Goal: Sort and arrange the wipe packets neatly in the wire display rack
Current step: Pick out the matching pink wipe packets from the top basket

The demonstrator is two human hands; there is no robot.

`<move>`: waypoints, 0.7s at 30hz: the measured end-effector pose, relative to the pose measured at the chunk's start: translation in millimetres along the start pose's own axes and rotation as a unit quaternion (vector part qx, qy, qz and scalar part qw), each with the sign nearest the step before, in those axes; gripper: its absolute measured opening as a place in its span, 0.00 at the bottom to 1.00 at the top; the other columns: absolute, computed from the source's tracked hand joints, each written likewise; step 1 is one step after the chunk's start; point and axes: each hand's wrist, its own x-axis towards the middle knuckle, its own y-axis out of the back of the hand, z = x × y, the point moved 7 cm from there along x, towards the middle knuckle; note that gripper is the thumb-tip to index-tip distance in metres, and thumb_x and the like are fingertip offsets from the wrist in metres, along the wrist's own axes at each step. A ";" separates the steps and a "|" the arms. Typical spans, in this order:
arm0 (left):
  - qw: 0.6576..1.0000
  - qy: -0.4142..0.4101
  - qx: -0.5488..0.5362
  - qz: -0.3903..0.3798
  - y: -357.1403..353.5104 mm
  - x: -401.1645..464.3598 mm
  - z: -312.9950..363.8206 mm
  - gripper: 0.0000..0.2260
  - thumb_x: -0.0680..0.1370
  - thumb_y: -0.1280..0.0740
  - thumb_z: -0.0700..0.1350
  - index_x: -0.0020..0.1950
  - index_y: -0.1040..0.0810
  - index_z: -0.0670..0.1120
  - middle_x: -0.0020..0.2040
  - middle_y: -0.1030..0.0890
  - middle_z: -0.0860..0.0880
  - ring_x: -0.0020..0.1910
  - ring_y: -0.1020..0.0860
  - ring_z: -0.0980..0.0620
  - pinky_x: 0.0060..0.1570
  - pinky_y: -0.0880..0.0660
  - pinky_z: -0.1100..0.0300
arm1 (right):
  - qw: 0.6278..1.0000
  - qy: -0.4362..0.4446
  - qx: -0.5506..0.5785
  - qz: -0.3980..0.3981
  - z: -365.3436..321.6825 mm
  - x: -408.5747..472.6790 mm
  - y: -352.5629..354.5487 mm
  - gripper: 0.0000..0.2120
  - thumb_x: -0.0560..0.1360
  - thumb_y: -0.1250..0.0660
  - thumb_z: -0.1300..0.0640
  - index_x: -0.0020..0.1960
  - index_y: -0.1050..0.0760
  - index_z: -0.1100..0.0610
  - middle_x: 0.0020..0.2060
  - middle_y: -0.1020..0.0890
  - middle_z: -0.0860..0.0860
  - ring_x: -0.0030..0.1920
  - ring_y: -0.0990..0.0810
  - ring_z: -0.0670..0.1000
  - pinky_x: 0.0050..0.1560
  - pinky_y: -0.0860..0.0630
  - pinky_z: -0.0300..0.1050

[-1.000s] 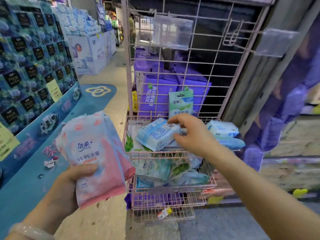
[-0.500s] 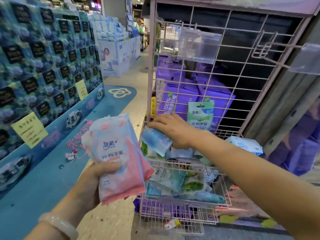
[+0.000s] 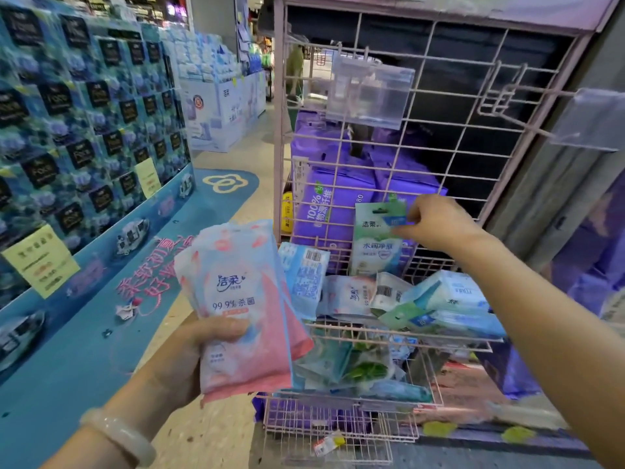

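Note:
My left hand [image 3: 199, 353] holds a stack of pink and blue wipe packets [image 3: 243, 309] upright, left of the pink wire display rack [image 3: 449, 137]. My right hand [image 3: 436, 221] pinches the top right corner of a green and white wipe packet [image 3: 375, 245] that stands against the rack's back grid. A blue packet [image 3: 306, 275] leans upright at the left end of the upper basket [image 3: 406, 335]. Beside it lie several white and blue packets [image 3: 446, 302] in a loose pile. The lower basket [image 3: 351, 401] holds several green and blue packets [image 3: 355, 367], jumbled.
Purple tissue packs [image 3: 324, 204] stand behind the rack's grid. Clear plastic label holders [image 3: 370, 91] hang on the grid. A tall blue product display [image 3: 84, 123] fills the left side. A blue floor mat [image 3: 84, 333] lies between it and the rack.
My right hand let go of the blue packet at the left of the upper basket and rose to the right, onto the green packet's top corner. The view shifted closer to the rack.

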 end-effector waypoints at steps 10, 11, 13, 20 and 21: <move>0.999 0.005 0.024 -0.038 -31.9 19.6 -3.0 0.20 0.46 0.22 0.39 0.36 0.14 0.43 0.36 0.15 0.42 0.31 0.17 0.45 0.32 0.18 0.51 | 0.968 -0.034 0.248 -0.026 5.8 12.5 -35.4 0.05 0.71 0.29 0.59 0.43 0.25 0.55 0.34 0.26 0.45 0.39 0.24 0.50 0.41 0.22 0.47; 0.999 0.005 0.031 -0.043 -34.4 21.2 -3.4 0.25 0.40 0.20 0.41 0.37 0.14 0.43 0.36 0.15 0.42 0.31 0.17 0.45 0.31 0.19 0.53 | 0.964 -0.035 0.261 -0.019 12.6 13.1 -29.7 0.05 0.71 0.29 0.60 0.45 0.24 0.57 0.35 0.25 0.46 0.38 0.24 0.50 0.39 0.21 0.46; 0.998 0.003 0.037 -0.048 -38.6 24.9 -3.9 0.30 0.36 0.19 0.44 0.38 0.14 0.43 0.37 0.15 0.41 0.32 0.17 0.45 0.32 0.19 0.53 | 0.955 -0.044 0.293 0.003 33.8 13.4 -12.6 0.07 0.71 0.29 0.61 0.47 0.24 0.59 0.37 0.23 0.50 0.38 0.22 0.52 0.34 0.20 0.44; 0.995 0.016 0.061 -0.080 -50.4 38.3 -11.2 0.29 0.37 0.19 0.45 0.37 0.14 0.42 0.36 0.15 0.42 0.31 0.17 0.46 0.33 0.19 0.55 | 0.981 -0.130 0.145 -0.023 123.3 -1.9 -16.7 0.10 0.72 0.31 0.56 0.45 0.28 0.62 0.47 0.20 0.60 0.42 0.22 0.56 0.38 0.23 0.48; 0.994 0.020 0.065 -0.081 -52.2 39.2 -12.6 0.29 0.37 0.19 0.45 0.37 0.14 0.42 0.35 0.15 0.42 0.31 0.17 0.46 0.33 0.19 0.55 | 0.984 -0.142 0.104 -0.018 128.4 -5.4 -17.9 0.11 0.73 0.31 0.53 0.44 0.28 0.61 0.48 0.20 0.61 0.42 0.23 0.56 0.40 0.26 0.47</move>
